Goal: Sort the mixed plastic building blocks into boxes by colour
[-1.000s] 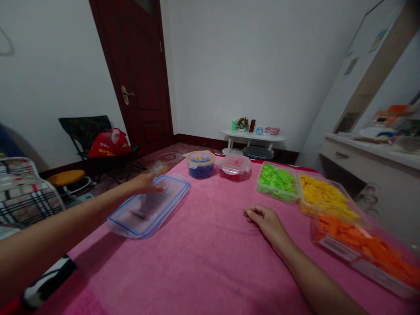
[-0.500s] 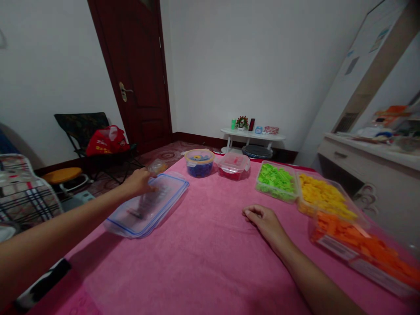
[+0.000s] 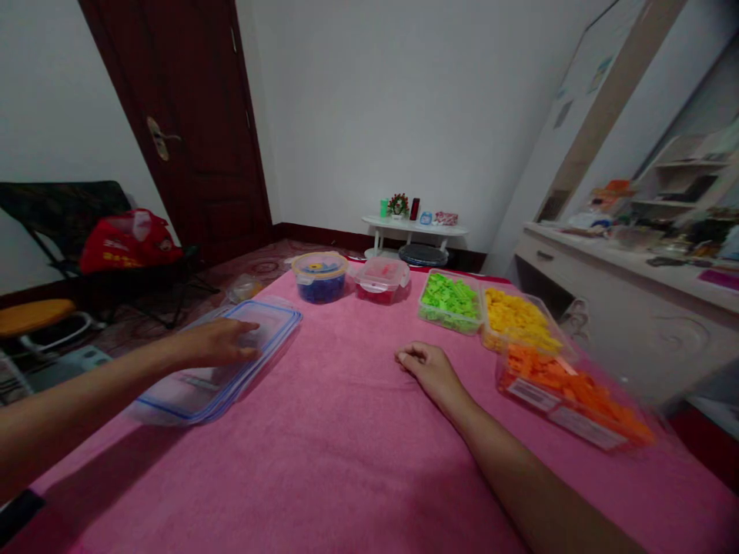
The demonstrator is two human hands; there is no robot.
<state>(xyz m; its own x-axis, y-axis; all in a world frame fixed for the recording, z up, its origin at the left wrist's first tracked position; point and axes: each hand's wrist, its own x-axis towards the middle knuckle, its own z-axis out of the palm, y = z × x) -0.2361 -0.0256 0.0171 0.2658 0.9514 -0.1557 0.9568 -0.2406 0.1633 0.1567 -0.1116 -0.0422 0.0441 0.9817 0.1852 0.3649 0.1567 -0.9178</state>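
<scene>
My left hand (image 3: 222,342) hovers over or touches a stack of clear lids with blue rims (image 3: 216,396) at the left edge of the table. Its fingers are stretched and apart, with nothing in them; I cannot tell whether they press on the top lid. My right hand (image 3: 424,365) rests on the pink tablecloth (image 3: 323,431) with its fingers curled in, and no object shows in it. To its right stand open clear boxes of green pieces (image 3: 450,302), yellow pieces (image 3: 516,319) and orange pieces (image 3: 571,392).
At the table's far side stand a round lidded tub of blue pieces (image 3: 320,278) and a lidded box with red contents (image 3: 381,281). A clear rounded object (image 3: 245,288) shows beyond the left edge. A white cabinet (image 3: 635,308) stands at the right, a chair with a red bag (image 3: 130,240) at the left.
The view has turned right, so things sit further left. My left hand has drawn back from near the clear rounded object, its fingers now spread over the lids. My right hand stays curled on the cloth.
</scene>
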